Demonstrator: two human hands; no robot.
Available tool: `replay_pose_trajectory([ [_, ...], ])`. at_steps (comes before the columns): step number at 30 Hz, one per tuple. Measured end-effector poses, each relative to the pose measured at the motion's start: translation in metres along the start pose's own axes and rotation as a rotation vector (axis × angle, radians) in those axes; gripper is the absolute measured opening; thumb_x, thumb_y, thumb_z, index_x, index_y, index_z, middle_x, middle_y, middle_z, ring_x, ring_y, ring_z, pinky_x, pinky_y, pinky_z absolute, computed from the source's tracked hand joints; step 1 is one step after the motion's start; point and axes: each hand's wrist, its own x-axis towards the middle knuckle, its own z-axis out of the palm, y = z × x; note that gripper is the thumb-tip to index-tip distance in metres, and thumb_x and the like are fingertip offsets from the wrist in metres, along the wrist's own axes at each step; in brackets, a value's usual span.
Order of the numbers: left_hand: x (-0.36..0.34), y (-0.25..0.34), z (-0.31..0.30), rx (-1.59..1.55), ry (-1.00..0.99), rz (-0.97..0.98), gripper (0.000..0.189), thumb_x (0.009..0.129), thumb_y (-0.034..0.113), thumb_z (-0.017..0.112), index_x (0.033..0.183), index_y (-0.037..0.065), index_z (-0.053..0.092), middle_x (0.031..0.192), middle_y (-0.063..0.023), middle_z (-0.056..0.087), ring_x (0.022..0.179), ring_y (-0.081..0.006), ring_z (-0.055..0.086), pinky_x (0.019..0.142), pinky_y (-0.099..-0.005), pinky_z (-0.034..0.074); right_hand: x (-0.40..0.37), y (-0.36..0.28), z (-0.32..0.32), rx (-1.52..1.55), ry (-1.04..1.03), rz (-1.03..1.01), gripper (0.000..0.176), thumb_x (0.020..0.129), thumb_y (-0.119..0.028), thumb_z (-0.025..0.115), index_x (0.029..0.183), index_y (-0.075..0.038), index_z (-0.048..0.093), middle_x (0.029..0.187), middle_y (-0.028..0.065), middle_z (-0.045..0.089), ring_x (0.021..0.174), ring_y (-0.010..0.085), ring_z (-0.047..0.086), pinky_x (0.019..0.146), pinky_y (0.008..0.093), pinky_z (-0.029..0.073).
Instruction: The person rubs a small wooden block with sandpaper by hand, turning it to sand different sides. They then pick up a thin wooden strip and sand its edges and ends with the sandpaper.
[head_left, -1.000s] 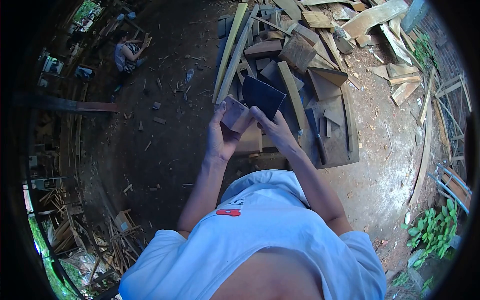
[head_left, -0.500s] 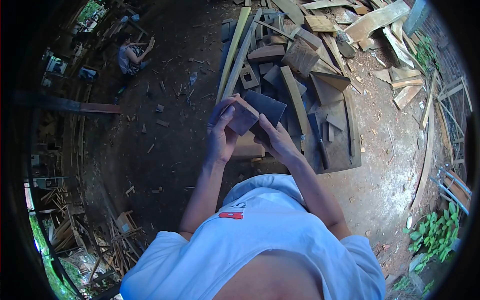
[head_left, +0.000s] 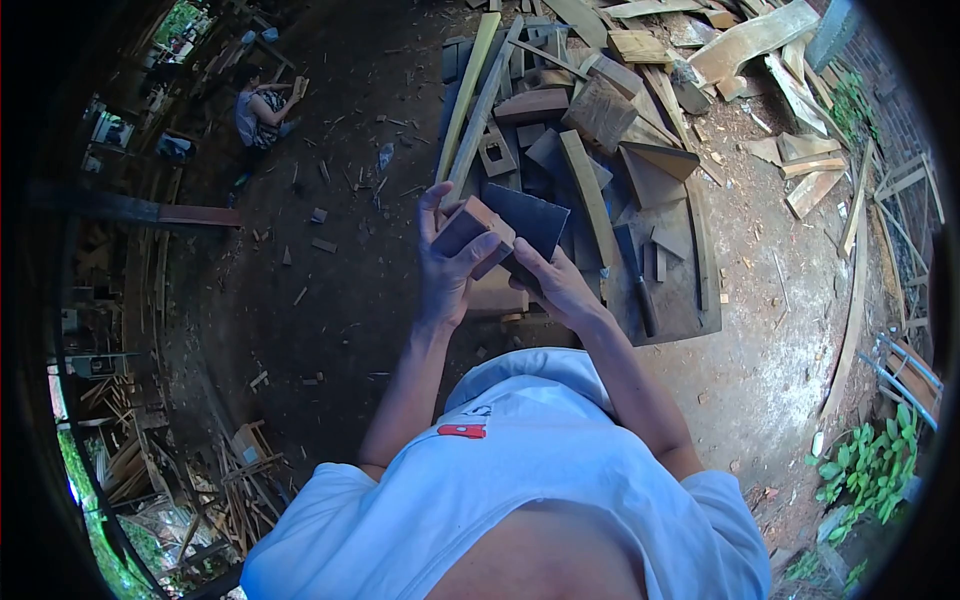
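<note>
Thumb on its face, my left hand [head_left: 448, 272] is closed round a small reddish wooden block [head_left: 474, 232], with some of its fingers raised at the block's left side. My right hand [head_left: 558, 284] grips a dark flat sheet [head_left: 530, 216] at its lower edge; the sheet stands tilted just right of the block, and my right fingertips meet the block's right end. Under the hands is a pale wooden block [head_left: 494, 292], partly hidden. A knife-like tool with a dark handle [head_left: 645, 305] lies to the right on the board [head_left: 690, 318].
Beyond my hands rises a heap of wood offcuts [head_left: 600, 112], with long strips [head_left: 468, 110] at its left. Another person [head_left: 258, 112] sits at the upper left, holding a small piece. Leafy plants [head_left: 875, 460] stand at the lower right.
The wooden block has turned in my left hand, and its near face is now tilted differently. My left thumb has moved right and lower across it. The dark sheet has shifted slightly left.
</note>
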Motion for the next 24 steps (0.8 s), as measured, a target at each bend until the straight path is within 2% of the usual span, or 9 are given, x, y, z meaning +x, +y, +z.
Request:
replay_pose_trajectory([
  [6, 0.000, -0.014, -0.009, -0.173, 0.177, -0.124, 0.045, 0.082, 0.025, 0.073, 0.120, 0.014, 0.052, 0.103, -0.0014, 0.057, 0.100, -0.0122, 0.057, 0.084, -0.0273, 0.049, 0.002, -0.007, 0.003, -0.232, -0.028, 0.016, 0.044, 0.091, -0.040, 0.060, 0.117, -0.005, 0.054, 0.102, -0.0002, 0.055, 0.091, 0.0080, 0.050, 0.074, 0.0264, 0.045],
  [8, 0.000, -0.020, -0.008, -0.372, 0.372, -0.230, 0.032, 0.086, 0.030, 0.067, 0.113, 0.015, 0.058, 0.106, -0.0010, 0.060, 0.098, -0.0120, 0.059, 0.088, -0.0303, 0.047, 0.006, -0.004, 0.010, -0.234, 0.194, -0.167, 0.039, 0.094, -0.034, 0.058, 0.118, -0.003, 0.054, 0.104, 0.0050, 0.057, 0.090, 0.0128, 0.049, 0.079, 0.0297, 0.043],
  [9, 0.000, -0.021, -0.009, -0.372, 0.371, -0.229, 0.032, 0.086, 0.030, 0.067, 0.113, 0.015, 0.058, 0.106, -0.0010, 0.060, 0.098, -0.0120, 0.059, 0.088, -0.0303, 0.047, 0.006, -0.004, 0.012, -0.234, 0.194, -0.168, 0.039, 0.094, -0.034, 0.058, 0.118, -0.003, 0.054, 0.104, 0.0050, 0.057, 0.090, 0.0128, 0.049, 0.079, 0.0297, 0.043],
  [11, 0.000, -0.024, -0.010, -0.378, 0.440, -0.236, 0.032, 0.086, 0.030, 0.067, 0.112, 0.014, 0.059, 0.104, -0.0015, 0.062, 0.098, -0.0136, 0.059, 0.088, -0.0313, 0.047, 0.003, -0.007, 0.015, -0.907, 0.353, -0.765, 0.035, 0.095, -0.025, 0.052, 0.122, -0.003, 0.053, 0.116, 0.0100, 0.058, 0.087, 0.0233, 0.045, 0.081, 0.0302, 0.043],
  [14, 0.000, -0.033, -0.017, -0.384, 0.229, -0.221, 0.031, 0.089, 0.034, 0.064, 0.110, 0.012, 0.059, 0.103, -0.0016, 0.062, 0.097, -0.0140, 0.060, 0.086, -0.0318, 0.048, -0.020, -0.027, 0.046, -1.045, 0.185, -0.757, 0.040, 0.090, -0.020, 0.056, 0.129, -0.010, 0.051, 0.126, 0.0066, 0.054, 0.089, 0.0289, 0.044, 0.084, 0.0330, 0.044],
  [16, 0.011, -0.044, -0.026, -0.405, 0.171, -0.228, 0.032, 0.091, 0.038, 0.058, 0.107, 0.010, 0.059, 0.100, -0.0021, 0.062, 0.094, -0.0135, 0.060, 0.084, -0.0316, 0.049, -0.008, -0.018, 0.041, -1.139, 0.189, -0.794, 0.046, 0.088, -0.020, 0.057, 0.133, -0.015, 0.049, 0.130, 0.0000, 0.052, 0.088, 0.0288, 0.044, 0.084, 0.0332, 0.044],
  [18, 0.013, -0.033, -0.005, -0.332, 0.486, -0.207, 0.026, 0.090, 0.032, 0.062, 0.105, 0.011, 0.057, 0.080, 0.0024, 0.057, 0.074, -0.0059, 0.057, 0.072, -0.0243, 0.046, 0.004, -0.021, 0.037, -1.201, 0.224, -0.723, 0.043, 0.089, -0.020, 0.056, 0.131, -0.013, 0.051, 0.131, -0.0001, 0.052, 0.088, 0.0284, 0.044, 0.082, 0.0335, 0.044],
  [22, 0.015, -0.037, -0.011, -0.305, 0.380, -0.079, 0.027, 0.089, 0.027, 0.064, 0.107, 0.009, 0.056, 0.085, 0.0013, 0.058, 0.077, -0.0069, 0.058, 0.070, -0.0242, 0.048, -0.013, -0.026, 0.056, -1.059, 0.252, -0.784, 0.033, 0.091, -0.020, 0.053, 0.122, -0.010, 0.057, 0.119, 0.0043, 0.058, 0.088, 0.0287, 0.044, 0.082, 0.0344, 0.042],
  [24, 0.016, -0.023, 0.016, -0.063, 0.556, 0.195, 0.028, 0.086, 0.023, 0.066, 0.107, 0.006, 0.057, 0.089, -0.0009, 0.058, 0.080, -0.0090, 0.059, 0.070, -0.0243, 0.050, -0.001, -0.027, 0.047, -0.957, 0.195, -0.701, 0.025, 0.094, -0.021, 0.050, 0.114, -0.007, 0.059, 0.105, 0.0077, 0.059, 0.086, 0.0281, 0.043, 0.082, 0.0358, 0.040],
])
